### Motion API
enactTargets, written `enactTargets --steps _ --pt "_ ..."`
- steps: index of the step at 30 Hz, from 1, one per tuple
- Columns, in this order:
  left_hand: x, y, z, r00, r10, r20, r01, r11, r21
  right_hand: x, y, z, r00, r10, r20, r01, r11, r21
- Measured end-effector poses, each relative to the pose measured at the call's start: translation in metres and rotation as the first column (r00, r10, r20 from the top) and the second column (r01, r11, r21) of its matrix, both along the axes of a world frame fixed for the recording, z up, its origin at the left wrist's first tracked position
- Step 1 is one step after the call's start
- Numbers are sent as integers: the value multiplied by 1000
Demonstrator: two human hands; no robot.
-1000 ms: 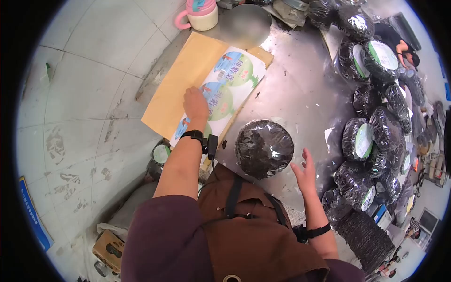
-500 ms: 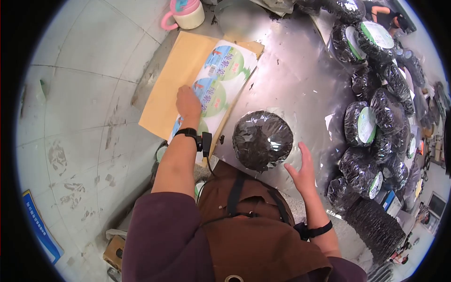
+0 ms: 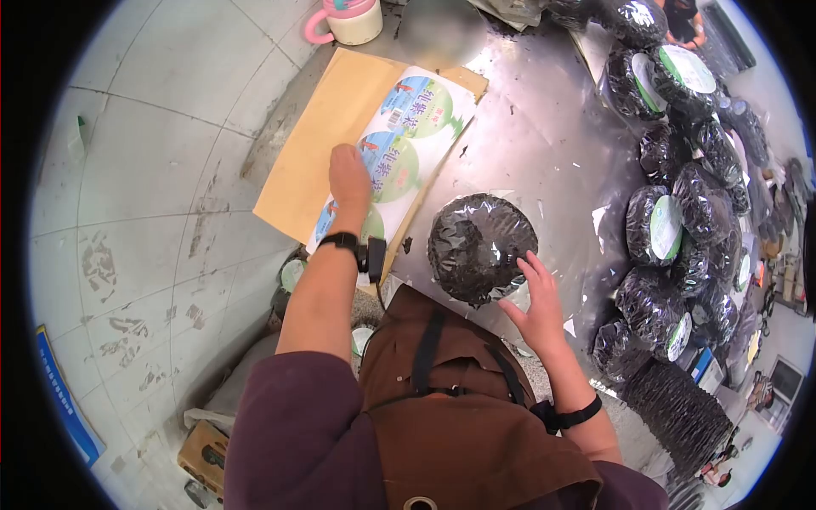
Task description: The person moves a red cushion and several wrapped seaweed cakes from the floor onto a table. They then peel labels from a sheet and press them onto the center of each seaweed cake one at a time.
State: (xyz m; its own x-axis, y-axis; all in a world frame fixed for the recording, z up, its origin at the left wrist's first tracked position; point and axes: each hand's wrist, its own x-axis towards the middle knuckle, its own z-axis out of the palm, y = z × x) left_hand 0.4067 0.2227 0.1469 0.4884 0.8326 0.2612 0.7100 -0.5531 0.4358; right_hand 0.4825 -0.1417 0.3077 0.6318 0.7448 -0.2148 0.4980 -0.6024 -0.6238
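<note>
A sheet of round green-and-blue printed labels [image 3: 408, 136] lies on yellow-brown backing paper [image 3: 297, 144]. My left hand [image 3: 349, 183] is closed at the left edge of the label sheet, its fingertips mostly hidden from above. In front of me on the metal table sits a round, dark package in shiny clear wrap [image 3: 482, 246], with no label on its upper face. My right hand [image 3: 537, 306] is open at the lower right of this package, thumb and fingers apart, fingertips at its edge.
Several wrapped dark packages [image 3: 701, 204], some bearing round labels, are piled along the right of the metal table [image 3: 544, 110]. A mug with a pink handle [image 3: 357, 24] stands at the back left. Another person [image 3: 682, 25] is at the far upper right.
My right hand has moved left to the edge of the round package. The left hand has shifted slightly up along the label sheet. The view has moved a little.
</note>
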Motion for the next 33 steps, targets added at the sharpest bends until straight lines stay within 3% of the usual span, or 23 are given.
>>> enactTargets --steps 1,3,4,6,7,8,9,10,11,13,14,16,18,20,22,23,24,26,27,29,30,32,33 --pt "-1 -10 8 1000 -7 5 7 1000 -1 3 0 -1 1000 -7 5 7 1000 -1" --pt "-10 -54 44 879 -142 456 264 940 -215 6 -3 -3 999 -49 9 48 995 84" --pt "-16 -78 66 882 -159 444 284 930 -232 6 -3 -4 997 -75 -6 75 995 70" --pt "-22 -105 105 783 -193 591 422 863 -278 16 7 -5 989 -124 -80 135 978 162" --pt "-22 -96 107 781 -199 592 424 865 -268 18 13 -1 989 -124 -77 136 976 172" --pt "-24 -80 109 881 -201 428 253 965 -67 18 21 3 992 -109 -61 118 977 179" --pt "-28 -64 109 956 -141 257 100 981 167 16 26 7 994 -93 -49 100 978 184" --pt "-28 -46 100 984 -10 176 -9 994 107 13 28 8 994 -92 -52 101 977 189" --pt "-28 -28 76 985 -11 172 -8 994 111 11 30 8 997 -65 -41 72 980 184" --pt "-22 -5 46 998 32 -56 -27 997 73 8 32 8 999 -38 -21 41 981 187" --pt "-20 -3 46 998 28 -55 -24 997 74 4 29 7 999 -32 -38 38 987 158" --pt "-10 -5 56 982 -170 -81 161 982 -104 5 23 2 998 -31 -52 37 992 123" --pt "-6 -43 88 952 -230 201 254 962 -103 8 12 -4 997 -52 -59 59 991 116" --pt "-16 -108 127 905 -356 233 411 876 -254 12 9 -8 983 -127 -135 149 974 168" --pt "-33 -156 170 772 -496 399 636 622 -457 11 12 -4 898 -257 -357 359 897 259" --pt "-37 -168 188 690 -536 487 722 464 -513 13 10 -4 893 -273 -358 374 892 254" --pt "-39 -174 189 683 -544 487 728 451 -516 15 9 -4 779 -199 -595 374 909 185" --pt "-41 -181 190 764 -36 645 645 101 -758 9 3 -14 421 -93 -902 432 895 109" --pt "-38 -177 186 763 -40 645 645 97 -758 9 2 -13 421 -96 -902 437 893 109" --pt "-24 -164 165 884 -212 417 468 450 -761 11 0 -12 407 -286 -868 533 846 -29" --pt "-19 -163 153 884 -215 416 467 448 -762 12 6 -9 456 -305 -836 527 849 -23" --pt "-7 -161 129 822 -482 304 569 717 -403 18 14 -16 491 -340 -802 546 838 -21" --pt "-4 -160 123 820 -486 303 572 711 -409 18 15 -21 523 -375 -765 558 829 -26"
